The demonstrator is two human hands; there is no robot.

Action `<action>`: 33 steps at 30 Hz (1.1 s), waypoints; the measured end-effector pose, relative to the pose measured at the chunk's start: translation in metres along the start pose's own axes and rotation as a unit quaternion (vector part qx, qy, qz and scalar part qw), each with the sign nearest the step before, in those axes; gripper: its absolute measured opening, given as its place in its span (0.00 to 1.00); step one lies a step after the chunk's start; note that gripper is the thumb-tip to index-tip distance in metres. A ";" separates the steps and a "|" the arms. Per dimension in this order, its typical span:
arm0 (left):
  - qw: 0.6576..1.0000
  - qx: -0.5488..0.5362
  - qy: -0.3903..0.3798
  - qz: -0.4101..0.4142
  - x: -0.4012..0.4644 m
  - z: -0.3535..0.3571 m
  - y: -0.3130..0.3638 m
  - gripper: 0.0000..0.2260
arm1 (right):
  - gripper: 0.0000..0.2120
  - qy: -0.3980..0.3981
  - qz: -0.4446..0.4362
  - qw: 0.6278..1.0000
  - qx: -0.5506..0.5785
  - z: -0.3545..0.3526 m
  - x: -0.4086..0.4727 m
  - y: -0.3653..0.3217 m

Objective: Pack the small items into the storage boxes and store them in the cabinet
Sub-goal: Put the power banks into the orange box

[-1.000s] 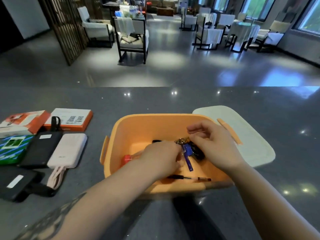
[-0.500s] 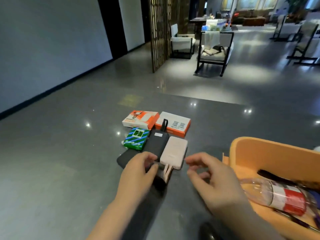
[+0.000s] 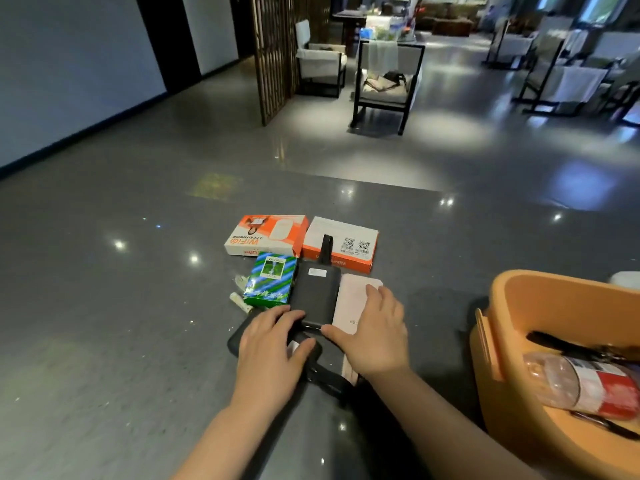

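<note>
Two black power banks, one nearer (image 3: 237, 339) and one in the middle (image 3: 315, 292), lie side by side with a pale pink power bank (image 3: 355, 296) on the grey countertop. My left hand (image 3: 273, 348) lies on the nearer black one, fingers curled over its edge. My right hand (image 3: 375, 332) covers the pink one, thumb at its left edge. Behind them are a green box (image 3: 270, 280), an orange-and-white WiFi box (image 3: 266, 233) and an orange box with QR codes (image 3: 341, 247). The orange storage box (image 3: 540, 299) stands at the right and holds a plastic bottle (image 3: 588, 386).
Small white tubes (image 3: 241, 303) lie left of the green box. Dark tools lie in the orange box beside the bottle. A corner of the white lid (image 3: 625, 278) shows behind it. Chairs (image 3: 386, 84) and tables stand on the floor beyond the counter.
The view swung left from the orange box to the power banks. Both hands left the box, hovered above the power banks, and now rest on them.
</note>
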State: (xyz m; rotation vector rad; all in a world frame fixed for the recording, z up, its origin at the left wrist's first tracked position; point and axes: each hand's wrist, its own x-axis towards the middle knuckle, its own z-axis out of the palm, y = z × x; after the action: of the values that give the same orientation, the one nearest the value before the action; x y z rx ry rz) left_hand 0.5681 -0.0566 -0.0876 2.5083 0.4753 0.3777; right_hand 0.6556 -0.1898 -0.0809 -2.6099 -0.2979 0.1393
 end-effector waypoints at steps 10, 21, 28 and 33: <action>0.999 0.030 -0.005 0.014 0.039 0.019 0.020 0.29 | 0.36 -0.033 0.041 0.998 -0.032 -0.023 0.014 0.019; 0.992 0.092 -0.075 -0.035 0.069 0.033 0.032 0.39 | 0.49 -0.032 0.128 0.990 -0.045 -0.029 -0.007 0.030; 0.989 0.081 -0.118 -0.047 0.059 0.021 0.011 0.45 | 0.35 -0.080 -0.132 0.963 -0.219 -0.057 -0.026 0.051; 0.987 0.073 -0.129 -0.067 0.058 0.010 0.009 0.46 | 0.44 -0.142 -0.195 0.934 -0.262 -0.055 -0.007 0.045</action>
State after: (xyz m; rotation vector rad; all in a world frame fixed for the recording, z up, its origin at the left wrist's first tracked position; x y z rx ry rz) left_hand 0.6264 -0.0449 -0.0807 2.5988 0.5810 -0.0351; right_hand 0.6653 -0.2558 -0.0553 -2.9755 -1.0801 0.3378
